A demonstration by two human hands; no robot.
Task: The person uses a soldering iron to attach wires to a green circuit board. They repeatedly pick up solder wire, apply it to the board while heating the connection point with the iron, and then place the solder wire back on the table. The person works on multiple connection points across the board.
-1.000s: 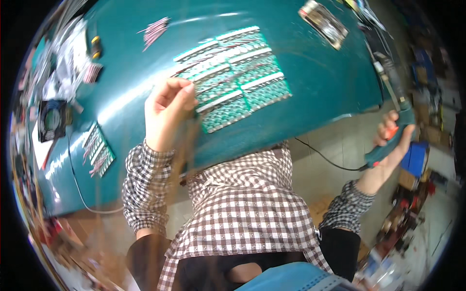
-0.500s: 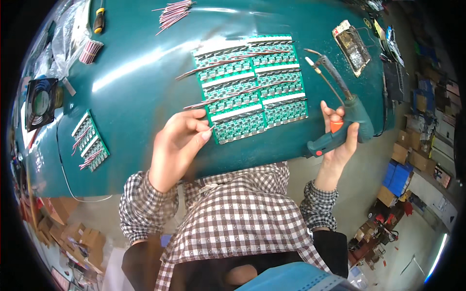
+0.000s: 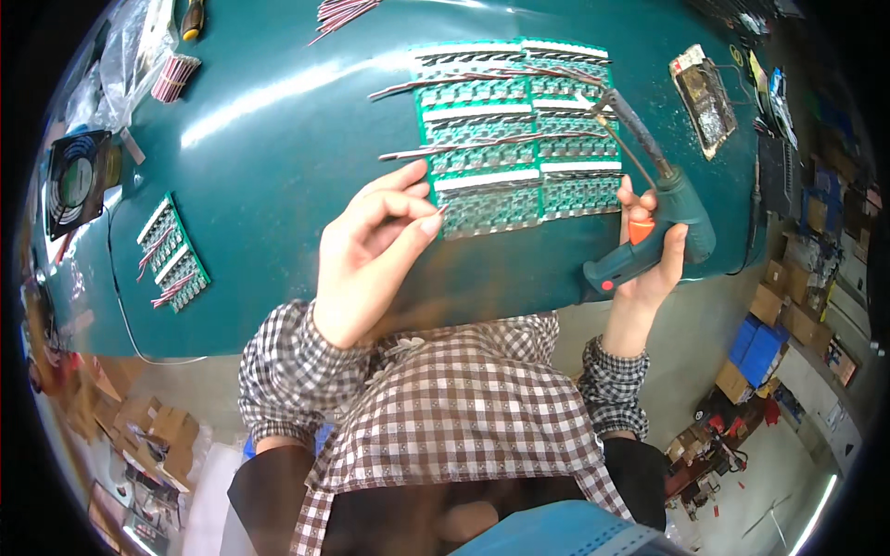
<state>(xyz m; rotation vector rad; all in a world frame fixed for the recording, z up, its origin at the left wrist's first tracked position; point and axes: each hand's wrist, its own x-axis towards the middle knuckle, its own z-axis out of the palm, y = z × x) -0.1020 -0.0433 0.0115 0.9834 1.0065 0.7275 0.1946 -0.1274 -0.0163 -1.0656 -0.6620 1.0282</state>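
Observation:
A panel of green circuit boards (image 3: 482,218), in two columns with white strips and rows of black leads, lies on the table in front of me. Red, black and white wires (image 3: 482,145) are laid across it in two rows. At its near left corner, my left hand (image 3: 375,250) pinches what looks like a thin wire (image 3: 442,210), with only a small tip showing. My right hand (image 3: 654,264) is wrapped round the dark green handle of a soldering gun (image 3: 684,218), fingers by its orange trigger. The gun's tip is over the panel's right column.
The table (image 3: 278,204) is green. Left stand a small board panel with wires (image 3: 174,255), a black fan (image 3: 79,183), a wire bundle (image 3: 174,78), plastic bags (image 3: 134,56) and a screwdriver (image 3: 192,20). More wires (image 3: 343,17) lie far off; a dirty solder tray (image 3: 705,102) sits right.
The view has shifted, so the panel appears farther up and right. My left hand has moved with it, still pinching at the corner. The soldering gun's tip now overlaps the panel's right column.

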